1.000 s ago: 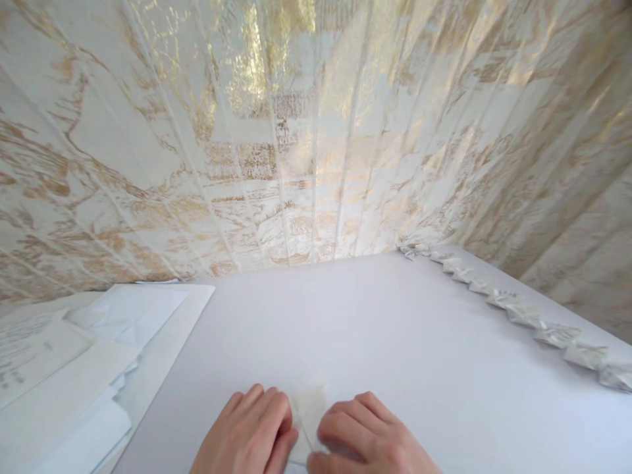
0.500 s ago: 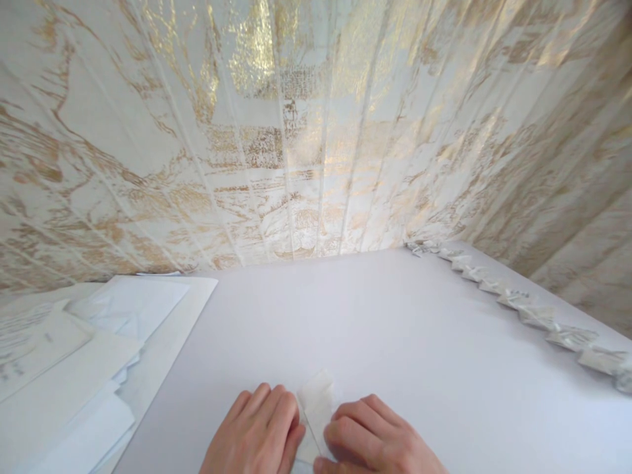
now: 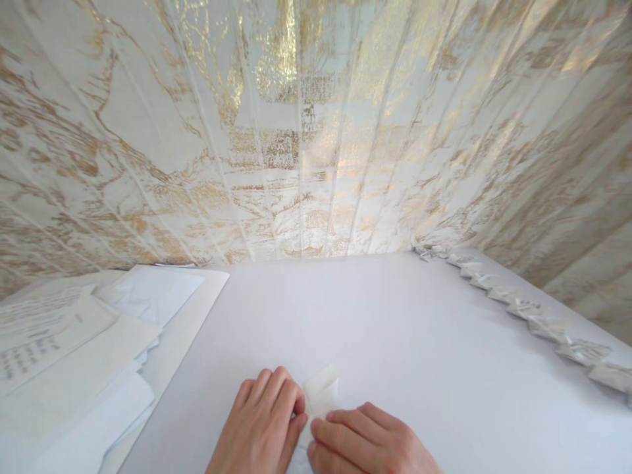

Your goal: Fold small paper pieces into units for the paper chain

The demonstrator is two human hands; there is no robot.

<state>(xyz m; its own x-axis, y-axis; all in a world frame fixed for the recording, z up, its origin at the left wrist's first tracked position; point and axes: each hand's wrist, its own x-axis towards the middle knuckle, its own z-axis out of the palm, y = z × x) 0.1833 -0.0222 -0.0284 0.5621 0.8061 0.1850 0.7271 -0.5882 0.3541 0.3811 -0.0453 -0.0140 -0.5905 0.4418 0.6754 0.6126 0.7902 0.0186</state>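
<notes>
A small folded piece of white paper (image 3: 322,390) lies on the white table at the bottom middle, its top end pointing away from me. My left hand (image 3: 266,418) rests at its left edge, fingers curled and the thumb close to the forefinger. From the right, my right hand (image 3: 372,438) lies across the lower part of the paper, with thumb and fingers pinched together on it. Both hands cover much of the paper's lower half, so its folds there are hidden.
Loose sheets of paper (image 3: 118,388), some printed, are piled at the left of the table (image 3: 375,316). Along the right edge runs a row of several small folded paper pieces (image 3: 548,328). A white and gold patterned wall (image 3: 316,164) rises behind.
My right hand has shifted left, nearer my left hand, and covers more of the folded paper. The whole view has swung slightly left.
</notes>
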